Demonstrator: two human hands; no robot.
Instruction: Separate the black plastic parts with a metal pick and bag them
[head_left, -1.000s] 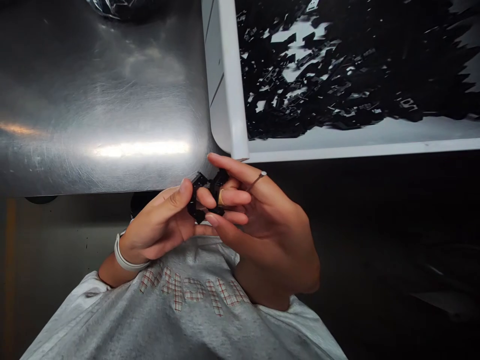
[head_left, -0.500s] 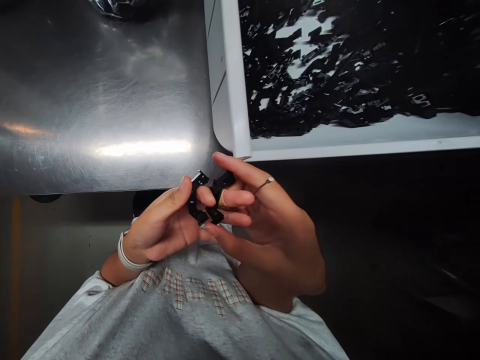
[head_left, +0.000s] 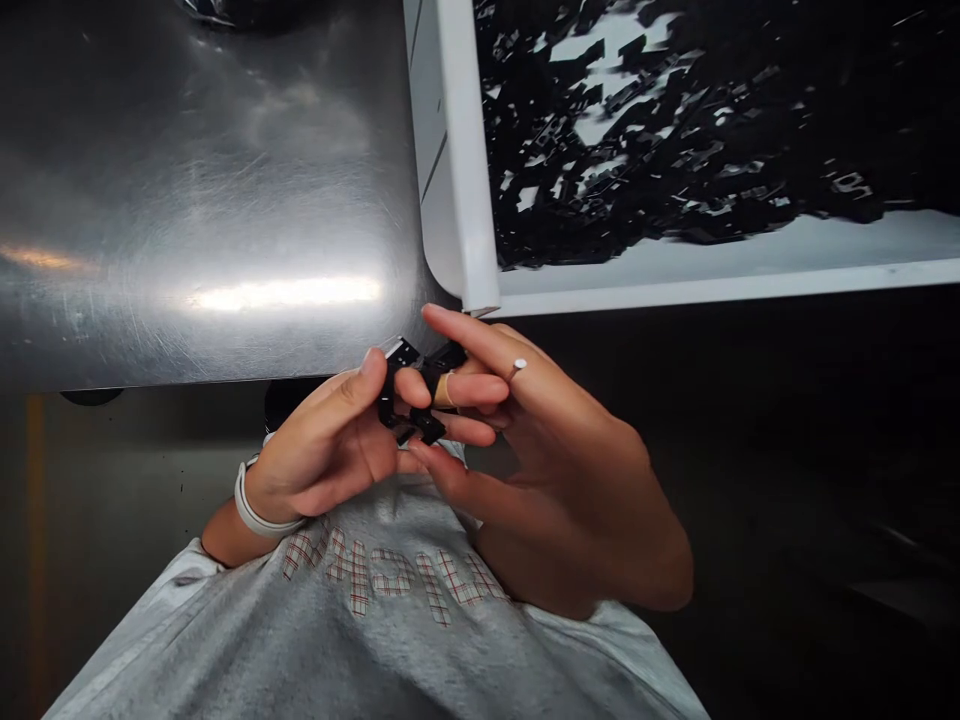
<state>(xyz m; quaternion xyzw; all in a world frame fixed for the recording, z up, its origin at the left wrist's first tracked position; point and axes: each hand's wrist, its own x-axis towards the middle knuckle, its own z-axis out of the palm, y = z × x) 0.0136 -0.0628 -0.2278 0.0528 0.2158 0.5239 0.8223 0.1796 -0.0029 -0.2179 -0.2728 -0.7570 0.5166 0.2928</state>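
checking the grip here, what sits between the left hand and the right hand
The head view shows small black parts held there, between the left hand and the right hand; their number is unclear.

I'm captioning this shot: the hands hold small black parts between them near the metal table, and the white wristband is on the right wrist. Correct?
Wrong side: the head view shows the white wristband on the left wrist. The left hand and right hand do hold small black parts between them near the metal table.
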